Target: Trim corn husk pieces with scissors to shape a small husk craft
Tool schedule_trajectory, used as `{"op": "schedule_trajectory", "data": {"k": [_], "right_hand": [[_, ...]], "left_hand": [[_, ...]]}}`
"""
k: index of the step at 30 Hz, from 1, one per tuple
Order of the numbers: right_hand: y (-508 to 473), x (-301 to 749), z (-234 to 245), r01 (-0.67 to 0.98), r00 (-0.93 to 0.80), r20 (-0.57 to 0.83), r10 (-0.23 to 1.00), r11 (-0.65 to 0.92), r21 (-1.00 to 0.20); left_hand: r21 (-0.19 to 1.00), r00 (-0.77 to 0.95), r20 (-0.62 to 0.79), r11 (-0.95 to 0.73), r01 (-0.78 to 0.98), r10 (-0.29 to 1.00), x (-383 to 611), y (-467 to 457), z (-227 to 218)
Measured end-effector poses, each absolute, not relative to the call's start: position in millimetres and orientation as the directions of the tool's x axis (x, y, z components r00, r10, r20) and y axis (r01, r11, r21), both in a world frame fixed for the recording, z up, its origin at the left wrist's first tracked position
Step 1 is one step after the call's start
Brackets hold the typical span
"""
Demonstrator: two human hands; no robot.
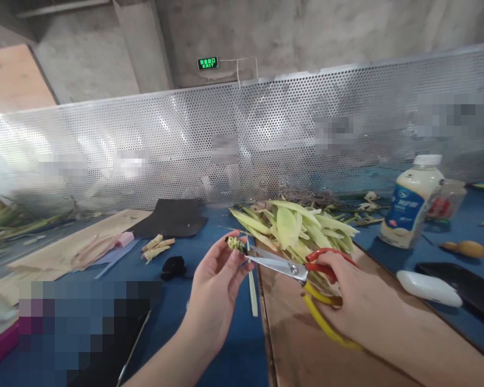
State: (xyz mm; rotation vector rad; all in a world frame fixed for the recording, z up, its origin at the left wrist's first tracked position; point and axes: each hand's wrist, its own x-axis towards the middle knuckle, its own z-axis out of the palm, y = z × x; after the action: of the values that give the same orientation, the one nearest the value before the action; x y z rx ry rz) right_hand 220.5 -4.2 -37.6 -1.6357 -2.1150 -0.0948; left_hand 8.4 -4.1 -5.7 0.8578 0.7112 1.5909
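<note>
Pinched between the fingertips of my left hand (214,285) is a small greenish, dark-ended bundle (235,244), perhaps made of husk. My right hand (349,290) grips a pair of scissors (292,267) by its red and yellow handles. The silvery blades are parted a little, and their tips reach the dark end of the bundle at my left fingers; I cannot tell whether they touch it. A narrow pale strip (252,293) shows just below the blades. Behind my hands lies a heap of pale green husks (292,223), looking like corn husks.
A brown board (306,349) lies on the blue table. Right stand a white-capped bottle (411,204), a white case (427,287) and a black flat object (463,290). Left are a black sheet (169,216), husk pieces (157,247) and a black lump (173,267). A perforated metal screen (177,145) rises behind.
</note>
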Motion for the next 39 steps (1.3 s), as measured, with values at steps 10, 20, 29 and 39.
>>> {"op": "schedule_trajectory", "data": {"k": [10, 20, 29, 39], "right_hand": [[-7.7, 217.6, -33.0, 0.927, -0.196, 0.428, 0.882, 0.309, -0.214], [-1.1, 221.7, -46.5, 0.938, -0.13, 0.493, 0.86, 0.268, -0.221], [-3.7, 218.5, -39.7, 0.939, -0.133, 0.434, 0.891, 0.254, -0.233], [-7.6, 216.4, -39.8, 0.941, -0.134, 0.468, 0.874, 0.26, -0.216]], "left_hand": [[0.832, -0.088, 0.177, -0.197, -0.519, 0.98, 7.8, -4.9, -5.9], [0.843, -0.096, 0.197, -0.219, -0.492, 0.976, 7.7, -3.6, -7.6], [0.859, -0.105, 0.25, -0.27, -0.434, 0.963, 6.8, -2.2, -8.2], [0.884, -0.071, 0.319, -0.324, -0.337, 0.945, 6.4, -3.9, -9.8]]}}
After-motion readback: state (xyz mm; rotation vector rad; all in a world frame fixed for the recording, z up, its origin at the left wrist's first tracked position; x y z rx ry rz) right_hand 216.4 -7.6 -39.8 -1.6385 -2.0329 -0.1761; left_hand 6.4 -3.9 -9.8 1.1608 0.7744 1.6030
